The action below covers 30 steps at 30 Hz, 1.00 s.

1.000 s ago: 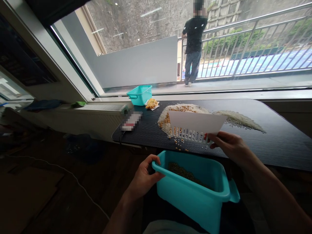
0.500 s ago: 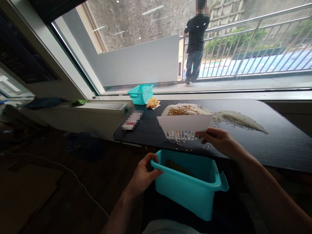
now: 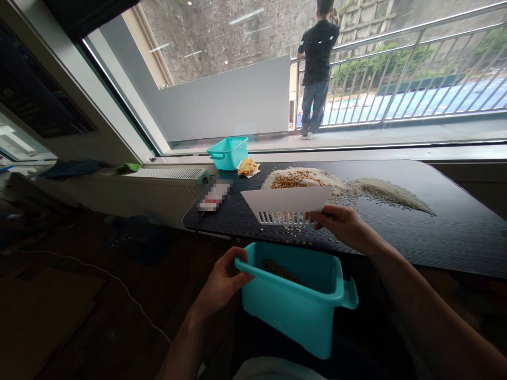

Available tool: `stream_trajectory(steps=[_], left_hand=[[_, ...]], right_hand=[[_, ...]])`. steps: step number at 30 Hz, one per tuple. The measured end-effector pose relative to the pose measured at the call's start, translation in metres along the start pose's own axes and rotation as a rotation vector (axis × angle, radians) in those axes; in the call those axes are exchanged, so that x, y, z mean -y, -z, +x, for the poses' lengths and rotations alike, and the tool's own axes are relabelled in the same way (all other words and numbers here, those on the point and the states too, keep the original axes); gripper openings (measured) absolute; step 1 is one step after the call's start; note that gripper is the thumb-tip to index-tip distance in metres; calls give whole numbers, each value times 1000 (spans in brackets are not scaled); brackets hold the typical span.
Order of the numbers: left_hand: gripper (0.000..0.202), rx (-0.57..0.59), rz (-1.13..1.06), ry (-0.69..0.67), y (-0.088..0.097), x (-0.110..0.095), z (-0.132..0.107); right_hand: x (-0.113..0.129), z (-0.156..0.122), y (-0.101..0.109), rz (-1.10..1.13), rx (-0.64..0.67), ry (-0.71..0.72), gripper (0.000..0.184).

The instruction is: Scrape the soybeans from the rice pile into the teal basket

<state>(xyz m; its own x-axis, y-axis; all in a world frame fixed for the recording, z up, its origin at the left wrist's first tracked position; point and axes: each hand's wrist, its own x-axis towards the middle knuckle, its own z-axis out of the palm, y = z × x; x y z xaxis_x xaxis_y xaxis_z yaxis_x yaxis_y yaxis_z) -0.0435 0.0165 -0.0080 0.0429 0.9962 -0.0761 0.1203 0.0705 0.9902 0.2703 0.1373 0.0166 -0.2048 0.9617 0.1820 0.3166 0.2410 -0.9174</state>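
Note:
My left hand (image 3: 222,282) grips the left rim of a turquoise plastic bin (image 3: 287,314), thumb outside and fingers over the edge. Dark greenish grains (image 3: 281,271) lie in the bin's bottom. In my right hand (image 3: 344,224) is a white slotted plastic scraper (image 3: 287,199), pinched at its lower right corner above the table's front edge. Its slots point down toward the bin. Behind it a pile of white grains mixed with yellow kernels (image 3: 291,179) is partly hidden. To the right stretches a heap of pale grains (image 3: 390,194).
The dark table (image 3: 443,232) stands against the window. A second turquoise bin (image 3: 229,153) and a crumpled yellow cloth (image 3: 248,167) sit at its back left, near a blurred white object (image 3: 215,195). Loose kernels lie along the front edge. A person (image 3: 316,68) stands outside by the railing.
The scraper in my right hand has moved left. The bin held by my left hand has also shifted slightly left.

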Motion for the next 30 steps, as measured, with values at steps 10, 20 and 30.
stream_trajectory(steps=[10,20,30], left_hand=[[41,13,9,-14,10,-3,3],[37,82,-53,14,-7,-2,3],[38,150,-89,18,-25,-10,1]], right_hand=[[7,36,-19,-19,119,64,46],[8,-11,31,-56,86,16,63],[-7,-38,52,-70,-170,-68,59]])
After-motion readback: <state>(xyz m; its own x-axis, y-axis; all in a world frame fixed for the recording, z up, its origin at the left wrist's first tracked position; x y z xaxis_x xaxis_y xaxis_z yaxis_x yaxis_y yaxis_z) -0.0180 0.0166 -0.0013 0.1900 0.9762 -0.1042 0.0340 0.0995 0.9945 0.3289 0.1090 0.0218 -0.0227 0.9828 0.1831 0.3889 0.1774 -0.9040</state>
